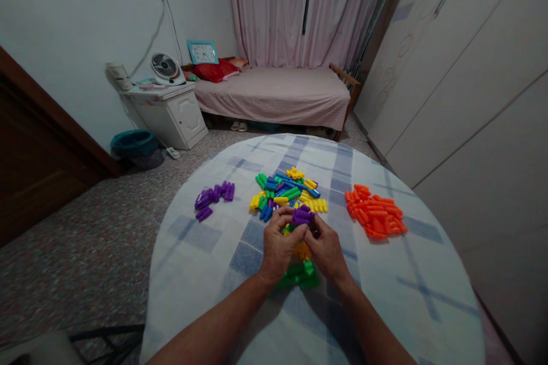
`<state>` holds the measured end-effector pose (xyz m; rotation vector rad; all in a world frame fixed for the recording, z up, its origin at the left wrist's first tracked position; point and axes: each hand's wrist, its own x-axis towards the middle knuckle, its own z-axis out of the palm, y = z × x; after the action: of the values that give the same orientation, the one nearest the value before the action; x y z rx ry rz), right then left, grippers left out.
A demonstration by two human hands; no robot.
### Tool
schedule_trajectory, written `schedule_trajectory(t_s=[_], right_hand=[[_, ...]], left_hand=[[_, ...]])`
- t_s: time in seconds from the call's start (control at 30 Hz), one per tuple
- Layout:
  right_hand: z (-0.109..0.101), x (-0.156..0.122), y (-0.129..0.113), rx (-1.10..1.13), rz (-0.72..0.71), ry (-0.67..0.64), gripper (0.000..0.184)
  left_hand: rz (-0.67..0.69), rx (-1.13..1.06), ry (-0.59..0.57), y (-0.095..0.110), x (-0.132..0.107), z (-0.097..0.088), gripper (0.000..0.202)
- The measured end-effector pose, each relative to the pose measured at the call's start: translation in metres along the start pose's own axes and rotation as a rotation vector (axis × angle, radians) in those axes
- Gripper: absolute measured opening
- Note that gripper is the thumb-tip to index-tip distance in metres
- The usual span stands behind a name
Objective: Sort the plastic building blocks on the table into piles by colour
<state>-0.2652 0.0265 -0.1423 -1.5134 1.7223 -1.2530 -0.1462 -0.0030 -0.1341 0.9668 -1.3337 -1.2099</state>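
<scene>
My left hand (277,245) and my right hand (327,251) are together at the middle of the round table (214,274), fingers curled round a cluster of purple plastic pieces (302,215). Both hands grip it from either side. Beneath my hands lie green pieces (299,278) and a yellow piece (303,251), partly hidden. Just beyond my fingers sits a mixed pile (287,193) of yellow, green, blue and purple pieces.
A group of purple pieces (212,198) lies to the left, an orange pile (375,212) to the right. Beyond the table are a bed (274,94), a white cabinet (169,114) with a fan, a teal bin (133,145) and wardrobes (462,68) on the right.
</scene>
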Motion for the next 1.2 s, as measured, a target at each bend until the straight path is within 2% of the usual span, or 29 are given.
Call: schedule_trajectory(t_s=[0.1,0.17,0.27,0.37,0.43,0.5,0.6,0.67,0.73,0.83,1.0,1.2], right_hand=[[-0.003,-0.001,-0.001,-0.141,-0.067,0.062,0.025],[-0.003,-0.001,-0.002,-0.189,-0.088,0.048,0.023],[-0.001,-0.003,-0.003,-0.176,-0.109,-0.051,0.025],[0.000,-0.002,0.000,-0.123,-0.087,-0.084,0.029],[0.000,0.000,0.003,-0.106,-0.061,-0.031,0.027],[-0.001,0.003,0.008,-0.105,-0.057,-0.013,0.025],[-0.004,0.007,0.013,-0.097,-0.068,-0.055,0.024],[-0.011,0.010,0.017,-0.096,-0.074,-0.024,0.026],[-0.021,0.014,0.024,-0.118,-0.067,0.082,0.030],[-0.039,0.021,0.042,-0.165,0.008,0.218,0.035],[-0.051,0.027,0.074,-0.208,0.129,0.228,0.038],[-0.049,0.028,0.083,-0.218,0.153,0.247,0.037]], left_hand=[[-0.011,0.048,-0.139,0.003,0.003,-0.006,0.011],[-0.024,0.052,-0.184,0.005,0.006,-0.009,0.011],[-0.004,-0.007,-0.120,0.010,0.013,-0.020,0.017],[0.057,0.070,0.030,0.016,0.027,-0.052,0.026],[0.137,0.345,0.154,0.018,0.038,-0.084,0.026],[0.186,0.766,0.265,0.019,0.047,-0.119,0.023],[0.087,1.313,0.301,0.017,0.054,-0.162,0.026],[0.016,1.520,0.284,0.013,0.055,-0.178,0.028],[-0.021,1.612,0.261,0.008,0.055,-0.186,0.029],[-0.048,1.630,0.233,0.000,0.054,-0.188,0.031],[-0.010,1.532,0.255,-0.013,0.052,-0.185,0.038],[0.087,1.316,0.322,-0.023,0.054,-0.182,0.048]])
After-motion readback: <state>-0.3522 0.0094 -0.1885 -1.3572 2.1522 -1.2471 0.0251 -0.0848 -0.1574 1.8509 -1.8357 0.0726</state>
